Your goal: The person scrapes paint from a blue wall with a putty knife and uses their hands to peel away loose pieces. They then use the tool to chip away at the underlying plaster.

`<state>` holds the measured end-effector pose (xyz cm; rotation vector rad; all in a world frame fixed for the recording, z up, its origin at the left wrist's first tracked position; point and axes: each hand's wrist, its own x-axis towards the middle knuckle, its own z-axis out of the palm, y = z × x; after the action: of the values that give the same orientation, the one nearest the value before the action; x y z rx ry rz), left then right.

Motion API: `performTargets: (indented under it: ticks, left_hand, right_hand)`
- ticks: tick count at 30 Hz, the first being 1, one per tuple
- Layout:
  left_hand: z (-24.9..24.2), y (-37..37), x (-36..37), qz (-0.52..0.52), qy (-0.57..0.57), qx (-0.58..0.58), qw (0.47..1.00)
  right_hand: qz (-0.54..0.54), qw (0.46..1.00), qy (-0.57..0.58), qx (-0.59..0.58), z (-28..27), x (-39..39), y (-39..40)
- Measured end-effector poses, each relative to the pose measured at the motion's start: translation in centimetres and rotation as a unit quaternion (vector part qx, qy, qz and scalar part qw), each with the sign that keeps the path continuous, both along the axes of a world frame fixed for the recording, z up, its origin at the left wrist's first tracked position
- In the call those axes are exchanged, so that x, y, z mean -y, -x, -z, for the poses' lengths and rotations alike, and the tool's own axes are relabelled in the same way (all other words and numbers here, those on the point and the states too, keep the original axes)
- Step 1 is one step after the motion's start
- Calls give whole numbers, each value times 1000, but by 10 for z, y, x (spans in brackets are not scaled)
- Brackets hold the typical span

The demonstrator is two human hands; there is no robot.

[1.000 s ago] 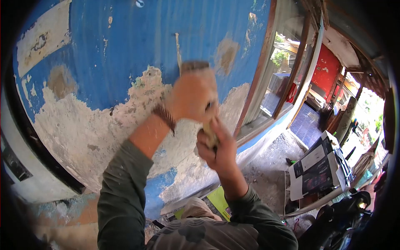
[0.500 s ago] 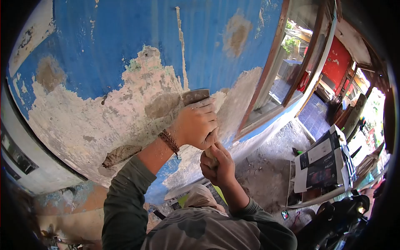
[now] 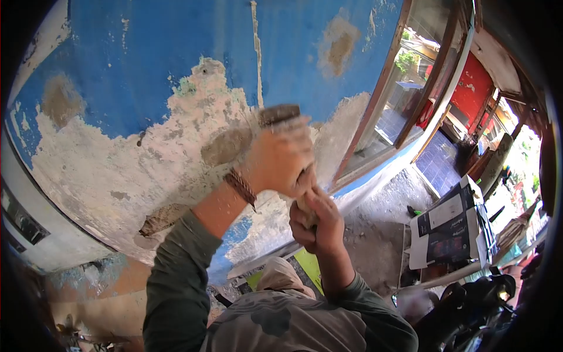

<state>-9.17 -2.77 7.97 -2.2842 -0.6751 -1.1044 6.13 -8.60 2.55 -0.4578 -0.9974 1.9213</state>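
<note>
A scraper (image 3: 280, 114) with a dark, broad blade is in both my hands, its blade up against the wall where blue paint meets bare plaster. My left hand (image 3: 280, 159), blurred by motion, is closed around the tool just below the blade, a brown braided bracelet at its wrist. Lower down, my right hand (image 3: 316, 222) wraps the pale handle end, close beneath the left. The wall (image 3: 146, 161) has blue paint above and a ragged pinkish-grey stripped area below. Grey patches and a broken hollow (image 3: 161, 219) mark the plaster.
A wood-framed window (image 3: 387, 111) stands to the right of the work spot. Further right are a black-and-white cardboard box (image 3: 451, 226) and a dark motorcycle (image 3: 478, 305). Rough grey floor (image 3: 375, 234) runs along the wall foot. A pale cloth bundle (image 3: 285, 276) shows below my hands.
Both hands and the scraper have shifted up, the blade now higher over the blue paint edge. My right hand has moved slightly rightward with the handle.
</note>
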Motion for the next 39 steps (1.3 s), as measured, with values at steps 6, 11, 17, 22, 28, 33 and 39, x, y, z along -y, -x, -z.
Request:
performTargets:
  ticks: [6,11,17,22,28,33,39]
  left_hand:
    - [17,-5,-2,44,-2,-11,999]
    - [-42,8,-1,-2,31,-32,999]
    - [11,4,-3,8,-12,-18,1000]
    - [-42,7,-1,5,54,-18,998]
    - [-9,3,-1,45,-5,-7,999]
    - [-32,3,-3,59,-3,8,998]
    - [-22,3,-8,69,-16,1,997]
  right_hand:
    - [-5,999,38,-13,14,5,-3]
    - [-7,999,-23,-23,-25,-2,8]
    - [0,997,72,3,11,9,1]
    - [-1,1000,4,-25,-25,4,5]
    - [-20,999,34,-12,-9,11,4]
    - [-23,999,11,-22,-37,8,-2]
    - [-12,999,21,-23,-20,8,2]
